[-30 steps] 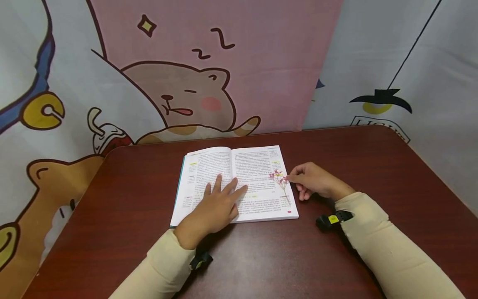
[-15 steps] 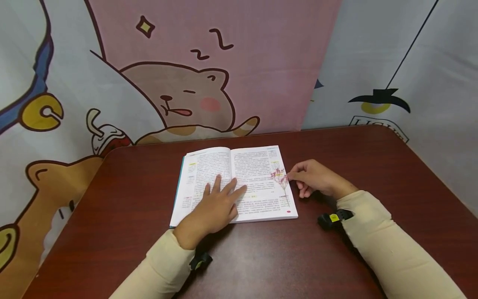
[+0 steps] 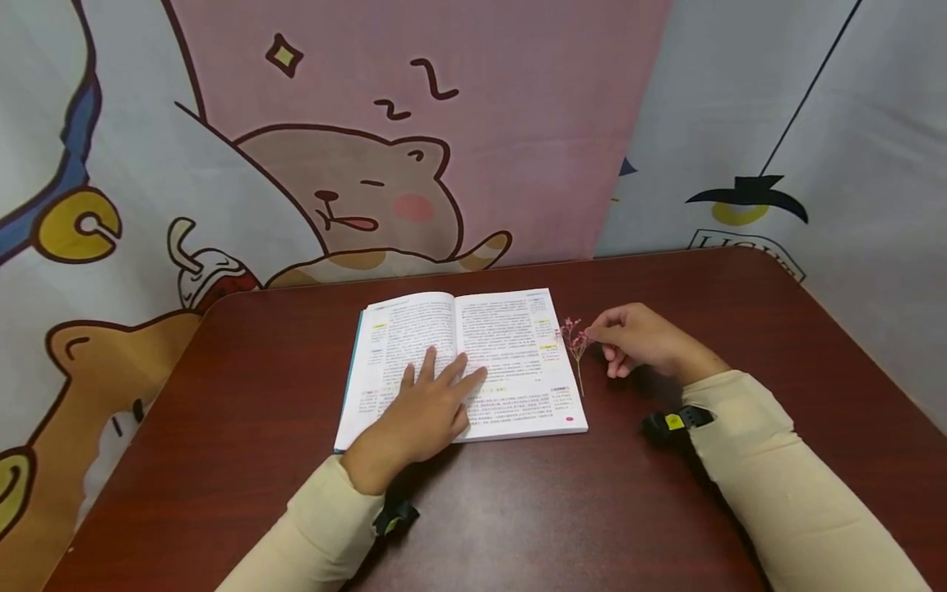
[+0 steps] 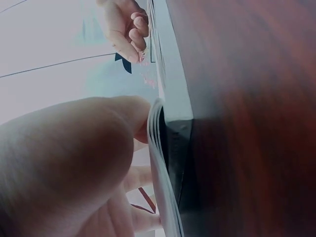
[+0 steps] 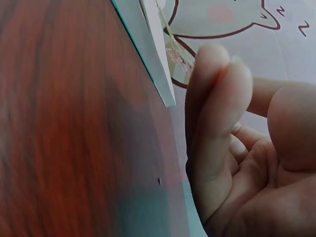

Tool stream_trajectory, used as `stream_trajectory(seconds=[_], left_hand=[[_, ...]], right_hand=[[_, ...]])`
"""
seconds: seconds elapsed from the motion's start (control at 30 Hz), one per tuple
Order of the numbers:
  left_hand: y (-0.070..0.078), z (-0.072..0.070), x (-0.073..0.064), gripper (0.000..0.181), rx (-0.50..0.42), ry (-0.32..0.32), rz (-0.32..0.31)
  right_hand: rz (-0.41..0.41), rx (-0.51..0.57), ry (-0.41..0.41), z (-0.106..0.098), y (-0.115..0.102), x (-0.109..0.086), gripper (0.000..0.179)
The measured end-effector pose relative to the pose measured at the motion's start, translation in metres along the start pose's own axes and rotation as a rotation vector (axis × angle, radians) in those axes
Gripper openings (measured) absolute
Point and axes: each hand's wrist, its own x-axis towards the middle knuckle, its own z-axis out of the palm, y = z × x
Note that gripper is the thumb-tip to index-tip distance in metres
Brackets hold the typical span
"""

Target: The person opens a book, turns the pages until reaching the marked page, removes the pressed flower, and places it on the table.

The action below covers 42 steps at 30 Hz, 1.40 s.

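An open book (image 3: pixel 503 316) with printed pages lies on the table. My left hand (image 3: pixel 425 413) rests flat on its lower middle, fingers spread across both pages. In the left wrist view, the thumb side of the left hand (image 4: pixel 69 158) lies over the curved page edges. My right hand (image 3: pixel 642 339) pinches a sprig of small pink flowers (image 3: pixel 573 335) between thumb and index finger, just right of the book. The sprig's thin stem hangs down by the page's right edge. In the right wrist view the flowers (image 5: pixel 181 61) show beyond the pinching fingertips (image 5: pixel 234 81).
The dark red-brown wooden table (image 3: pixel 488 518) spreads around the book on all sides. Behind it hangs a cloth (image 3: pixel 547 123) printed with a sleeping cartoon bear. A tiny dark speck (image 5: pixel 159 181) lies on the table in the right wrist view.
My right hand has moved right and up with the flower sprig, from over the right page to beside the book's edge. The left hand stays on the pages.
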Motion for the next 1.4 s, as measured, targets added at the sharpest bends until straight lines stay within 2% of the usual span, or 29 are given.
stream_trajectory(seconds=[0.2,0.73,1.2,1.4], left_hand=[[-0.001,0.001,0.0,0.053,-0.011,-0.006,-0.006],[0.0,0.001,0.001,0.053,-0.01,0.0,0.002],[-0.003,0.003,0.002,0.054,0.004,0.002,0.007],[-0.003,0.003,0.002,0.054,-0.008,-0.007,0.003]], right_hand=[[0.029,0.009,0.027,-0.007,0.006,0.002,0.032],[0.054,0.02,0.004,-0.013,0.017,0.003,0.031],[0.05,-0.084,0.076,-0.008,0.022,0.009,0.025],[0.059,-0.087,0.09,-0.006,0.02,0.009,0.026]])
